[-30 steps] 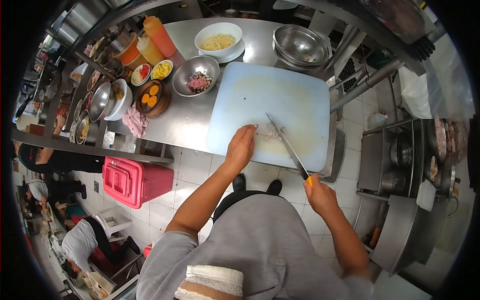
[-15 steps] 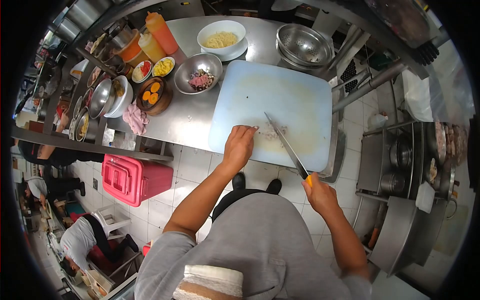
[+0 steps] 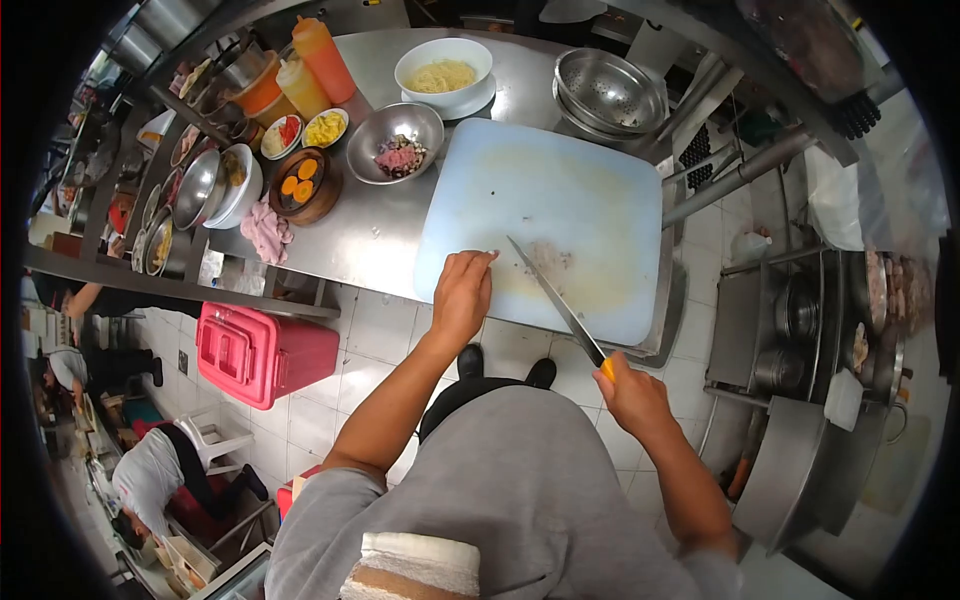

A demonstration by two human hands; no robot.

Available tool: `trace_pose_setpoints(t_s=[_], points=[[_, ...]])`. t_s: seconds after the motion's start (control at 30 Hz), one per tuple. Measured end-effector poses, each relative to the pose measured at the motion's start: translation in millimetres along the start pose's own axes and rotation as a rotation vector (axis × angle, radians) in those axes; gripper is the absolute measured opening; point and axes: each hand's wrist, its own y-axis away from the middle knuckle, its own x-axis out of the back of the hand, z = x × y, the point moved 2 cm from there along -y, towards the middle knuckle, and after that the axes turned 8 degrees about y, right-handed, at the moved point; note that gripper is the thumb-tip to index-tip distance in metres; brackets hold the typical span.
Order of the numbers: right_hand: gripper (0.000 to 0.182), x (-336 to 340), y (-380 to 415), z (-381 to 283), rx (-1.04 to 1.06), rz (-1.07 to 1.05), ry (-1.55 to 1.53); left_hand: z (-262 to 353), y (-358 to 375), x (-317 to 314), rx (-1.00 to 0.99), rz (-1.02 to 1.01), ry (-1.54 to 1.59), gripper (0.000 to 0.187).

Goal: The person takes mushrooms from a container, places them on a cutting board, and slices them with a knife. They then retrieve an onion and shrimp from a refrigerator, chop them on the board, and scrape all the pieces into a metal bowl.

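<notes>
My right hand [image 3: 635,393] is wrapped around the yellow handle of a kitchen knife [image 3: 557,300]. Its long blade points up and left over a pale blue cutting board [image 3: 590,190]. A thin patch of finely chopped bits [image 3: 550,257] lies beside the blade near the board's middle. My left hand [image 3: 463,295] rests at the board's lower left edge, fingers bent and pressed together near the knife tip. Whatever those fingers may hold is too small to make out.
Left of the board stand a metal bowl of pink chopped food [image 3: 395,143], a white bowl of noodles [image 3: 442,75], sauce bottles [image 3: 322,60] and a pink cloth [image 3: 266,232]. Colanders [image 3: 610,90] sit behind it. A red lidded bin [image 3: 265,355] is on the floor; people work at far left.
The knife tip has swung left, from above the chopped bits to their left side, closer to my left hand. My left hand has shifted slightly left.
</notes>
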Motion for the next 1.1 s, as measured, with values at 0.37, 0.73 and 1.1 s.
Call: trace_pose_setpoints(t_s=[0.37,0.73,1.1], points=[[0.031,11,-3,8,-0.04,0.069,-0.05,3,12,-11,0.029,-0.1,-0.008,0.034],[0.03,23,-4,31,-0.041,0.057,-0.008,2,-1,-16,-0.061,-0.065,-0.05,0.033],[0.032,10,-11,37,-0.105,0.042,-0.043,3,-1,-23,0.022,-0.094,-0.021,0.028]])
